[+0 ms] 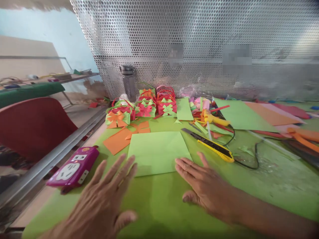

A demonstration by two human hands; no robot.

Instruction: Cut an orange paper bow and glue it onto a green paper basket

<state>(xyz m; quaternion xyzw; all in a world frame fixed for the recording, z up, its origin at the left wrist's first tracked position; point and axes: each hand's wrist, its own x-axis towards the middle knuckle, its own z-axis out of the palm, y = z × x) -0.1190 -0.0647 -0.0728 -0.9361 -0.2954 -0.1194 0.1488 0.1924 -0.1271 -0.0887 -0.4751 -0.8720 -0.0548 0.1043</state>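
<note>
A light green rectangular sheet [157,151], which looks like craft foam or card, lies flat on the green tabletop [159,202]. My left hand [104,189] has its fingers spread, with the fingertips at the sheet's lower left edge. On the other side, my right hand [201,182] rests its outstretched fingers on the sheet's lower right corner. Neither hand holds anything. Right of the sheet lies a yellow utility knife [211,146], its blade end pointing up and left. Orange pieces [118,139] lie at the sheet's upper left, partly beside its edge.
Several small red and green baskets [144,108] with bows stand at the back, near a grey bottle [129,84]. A yellow glue gun [215,119] and scraps lie behind the knife. A purple power strip [74,167] sits left. Coloured sheets [249,114] lie back right.
</note>
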